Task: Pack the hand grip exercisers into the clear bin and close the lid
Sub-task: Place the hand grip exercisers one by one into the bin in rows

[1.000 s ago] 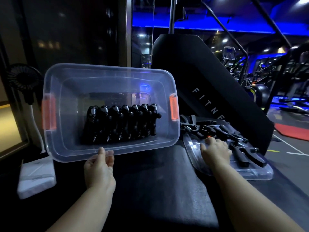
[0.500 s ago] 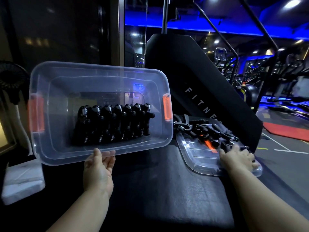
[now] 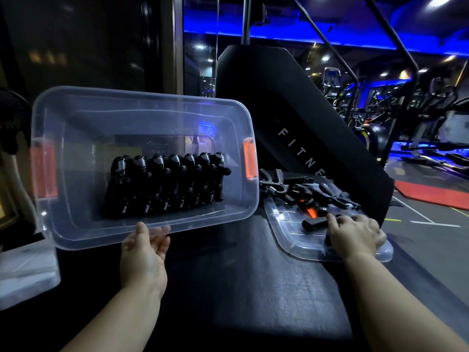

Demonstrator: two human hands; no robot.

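Observation:
The clear bin (image 3: pixel 76 118) with orange latches is tipped up toward me on the dark mat. A row of several black hand grip exercisers (image 3: pixel 167 184) stands packed inside it. My left hand (image 3: pixel 144 252) holds the bin's near rim, thumb over the edge. To the right, the clear lid (image 3: pixel 291 232) lies flat on the mat with several loose exercisers (image 3: pixel 304 191) piled on it. My right hand (image 3: pixel 355 237) rests over the lid's near end, its fingers curled round a black exerciser (image 3: pixel 314 223).
A black slanted machine housing (image 3: pixel 291 102) lettered FITNE rises behind the lid. A white folded cloth (image 3: pixel 25 273) lies at the left edge. Gym machines (image 3: pixel 406 110) stand on the floor to the right. Bare mat (image 3: pixel 241 288) lies between my arms.
My right hand moved right and nearer along the lid and closed on an exerciser at its near end. The view shifted; the left hand kept its hold on the tilted bin.

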